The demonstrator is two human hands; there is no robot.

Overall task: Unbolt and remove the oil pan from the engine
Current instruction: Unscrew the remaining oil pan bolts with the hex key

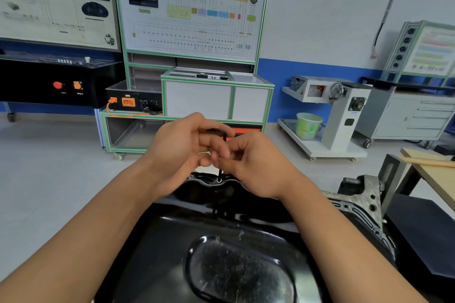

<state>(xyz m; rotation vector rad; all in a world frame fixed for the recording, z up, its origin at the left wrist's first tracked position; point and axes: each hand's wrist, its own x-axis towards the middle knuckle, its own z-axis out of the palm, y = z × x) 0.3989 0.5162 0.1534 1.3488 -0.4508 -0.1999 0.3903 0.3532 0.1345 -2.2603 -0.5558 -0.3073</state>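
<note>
oil pan (221, 241), black, glossy and scuffed on its raised oval dome, lying bottom-up on the engine (364, 202) in the lower middle of the head view, between both forearms. grey cast metal of the engine exposed along the pan's right edge. far flange of the pan scalloped, with a bolt (219, 180) seated in it and a second bolt head (190, 176) a little to its left. black l-shaped hex key (219, 172) standing upright with its tip at that first bolt. left hand (179, 147) above the far rim, fingers curled round the key's bent upper arm. right hand (256, 165) just beside it, thumb and fingertips pinching the key's shaft low down, other fingers curled; both hands touching over the tool. beyond the pan, on a pale floor: a green-framed training board (192, 15) with a blue header, a wiring diagram and a small dark screen; at its foot a black box (134, 101) with orange sockets and an orange cable. further left, a second diagram panel (56, 0) over a black console (37, 81) with a red and an orange button. to the right, a grey engine stand (342, 115) with a handwheel, a pale green bucket (309, 125) on its base, a grey drawer cabinet (413, 115) behind, and the corner of a wooden table (433, 170) near the engine.
</note>
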